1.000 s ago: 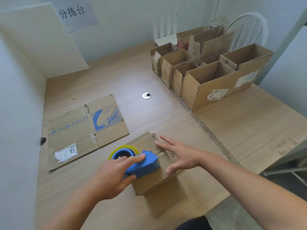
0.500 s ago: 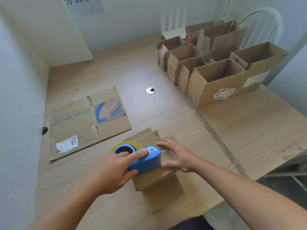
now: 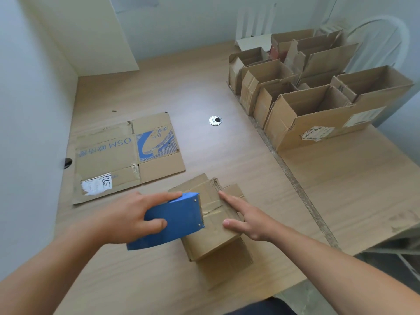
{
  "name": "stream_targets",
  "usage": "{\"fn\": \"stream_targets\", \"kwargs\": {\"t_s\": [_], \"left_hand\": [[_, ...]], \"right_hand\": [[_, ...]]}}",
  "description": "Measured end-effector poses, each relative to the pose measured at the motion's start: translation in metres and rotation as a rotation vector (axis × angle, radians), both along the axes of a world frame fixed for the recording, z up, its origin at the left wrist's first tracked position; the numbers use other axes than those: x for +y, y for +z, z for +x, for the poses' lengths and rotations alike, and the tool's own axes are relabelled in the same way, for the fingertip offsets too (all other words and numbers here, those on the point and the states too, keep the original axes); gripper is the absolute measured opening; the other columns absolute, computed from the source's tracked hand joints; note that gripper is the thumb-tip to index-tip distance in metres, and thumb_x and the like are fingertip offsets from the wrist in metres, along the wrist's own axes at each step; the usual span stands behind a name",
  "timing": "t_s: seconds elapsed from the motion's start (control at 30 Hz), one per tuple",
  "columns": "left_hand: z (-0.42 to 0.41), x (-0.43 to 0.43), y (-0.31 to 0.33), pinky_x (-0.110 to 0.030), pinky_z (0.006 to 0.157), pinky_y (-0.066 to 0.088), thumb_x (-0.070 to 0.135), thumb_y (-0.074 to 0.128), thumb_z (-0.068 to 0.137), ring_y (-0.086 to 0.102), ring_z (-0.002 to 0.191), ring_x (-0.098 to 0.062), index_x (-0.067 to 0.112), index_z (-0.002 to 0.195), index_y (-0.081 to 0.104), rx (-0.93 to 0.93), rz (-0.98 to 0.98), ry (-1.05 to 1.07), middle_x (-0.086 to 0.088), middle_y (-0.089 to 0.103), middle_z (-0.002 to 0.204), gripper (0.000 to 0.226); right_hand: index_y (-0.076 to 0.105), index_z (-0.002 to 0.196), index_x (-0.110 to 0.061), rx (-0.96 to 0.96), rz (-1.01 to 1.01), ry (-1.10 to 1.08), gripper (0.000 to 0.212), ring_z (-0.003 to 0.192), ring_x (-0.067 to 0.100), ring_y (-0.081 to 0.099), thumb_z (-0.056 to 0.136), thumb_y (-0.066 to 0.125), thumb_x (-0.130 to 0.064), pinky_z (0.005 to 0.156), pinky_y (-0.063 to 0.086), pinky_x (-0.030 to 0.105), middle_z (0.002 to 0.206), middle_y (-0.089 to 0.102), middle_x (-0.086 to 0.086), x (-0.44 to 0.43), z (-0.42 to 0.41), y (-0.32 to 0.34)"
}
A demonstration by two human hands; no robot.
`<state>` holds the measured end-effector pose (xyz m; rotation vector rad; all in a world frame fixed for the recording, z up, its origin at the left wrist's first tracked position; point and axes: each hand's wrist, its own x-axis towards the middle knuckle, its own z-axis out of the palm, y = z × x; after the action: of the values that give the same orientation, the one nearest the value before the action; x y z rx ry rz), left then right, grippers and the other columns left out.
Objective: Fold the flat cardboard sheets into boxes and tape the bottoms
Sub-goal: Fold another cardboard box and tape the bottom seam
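A small cardboard box [image 3: 213, 237] stands bottom-up near the table's front edge, its bottom flaps closed. My left hand [image 3: 127, 219] grips a blue tape dispenser [image 3: 177, 220] whose toothed front edge lies on the seam of the flaps. My right hand [image 3: 247, 217] presses on the box's right side with straight fingers, index finger along the flap. A flat cardboard sheet [image 3: 127, 155] with blue print and a white label lies to the left. The tape roll is hidden behind my left hand.
Several folded open boxes [image 3: 306, 103] stand in a group at the back right of the wooden table [image 3: 341, 178]. A round metal grommet [image 3: 215, 120] sits mid-table. A white wall [image 3: 29, 110] closes the left side; a white chair [image 3: 377, 42] stands behind the boxes.
The dispenser has tipped down and toward me over the box's left side, so the yellow tape roll is hidden now. My right hand's fingers have straightened on the box top.
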<state>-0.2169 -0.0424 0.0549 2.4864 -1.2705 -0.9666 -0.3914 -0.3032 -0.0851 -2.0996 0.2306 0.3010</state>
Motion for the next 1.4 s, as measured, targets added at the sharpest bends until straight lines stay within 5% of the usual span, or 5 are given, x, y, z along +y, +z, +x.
{"fn": "stream_targets", "kwargs": {"t_s": [0.43, 0.7, 1.17, 1.33, 1.4], "left_hand": [[0.005, 0.059, -0.007, -0.031, 0.102, 0.044, 0.054, 0.059, 0.066, 0.054, 0.116, 0.008, 0.072, 0.124, 0.042, 0.311, -0.029, 0.277, 0.038, 0.054, 0.128, 0.063], [0.007, 0.098, -0.022, -0.033, 0.102, 0.045, 0.045, 0.063, 0.067, 0.059, 0.113, 0.003, 0.063, 0.121, 0.053, 0.405, 0.011, 0.389, 0.026, 0.062, 0.124, 0.058], [0.001, 0.094, -0.065, -0.026, 0.091, 0.046, 0.04, 0.06, 0.071, 0.061, 0.099, 0.004, 0.07, 0.113, 0.055, 0.416, 0.043, 0.467, 0.028, 0.065, 0.11, 0.051], [-0.01, 0.077, -0.078, -0.021, 0.079, 0.044, 0.03, 0.065, 0.083, 0.061, 0.092, 0.009, 0.075, 0.101, 0.055, 0.424, 0.013, 0.478, 0.037, 0.063, 0.1, 0.049], [-0.012, 0.073, -0.077, -0.02, 0.078, 0.044, 0.038, 0.061, 0.072, 0.06, 0.089, 0.01, 0.075, 0.098, 0.055, 0.431, 0.008, 0.494, 0.038, 0.063, 0.098, 0.045]], "right_hand": [[0.011, 0.14, -0.066, 0.036, -0.003, -0.02, 0.073, 0.134, -0.004, 0.033, 0.094, 0.062, -0.041, 0.112, 0.027, 0.018, 0.144, 0.033, -0.024, 0.006, 0.003, 0.002], [0.013, 0.141, -0.068, 0.048, -0.036, -0.009, 0.071, 0.133, -0.006, 0.033, 0.096, 0.061, -0.041, 0.097, 0.023, -0.004, 0.151, 0.028, -0.026, 0.003, 0.002, 0.001], [0.009, 0.143, -0.063, 0.084, 0.037, 0.002, 0.074, 0.137, -0.006, 0.03, 0.095, 0.062, -0.042, 0.115, 0.025, 0.016, 0.151, 0.022, -0.026, 0.006, 0.003, 0.008], [-0.01, 0.145, -0.056, 0.014, -0.261, 0.057, 0.076, 0.149, 0.0, -0.001, 0.095, 0.045, -0.06, 0.122, 0.011, 0.03, 0.163, -0.004, -0.018, 0.007, -0.002, 0.007], [0.005, 0.155, -0.043, -0.143, -0.528, 0.102, 0.069, 0.152, 0.008, 0.004, 0.095, 0.033, -0.063, 0.121, 0.016, 0.032, 0.166, 0.004, -0.009, 0.013, -0.005, 0.011]]}}
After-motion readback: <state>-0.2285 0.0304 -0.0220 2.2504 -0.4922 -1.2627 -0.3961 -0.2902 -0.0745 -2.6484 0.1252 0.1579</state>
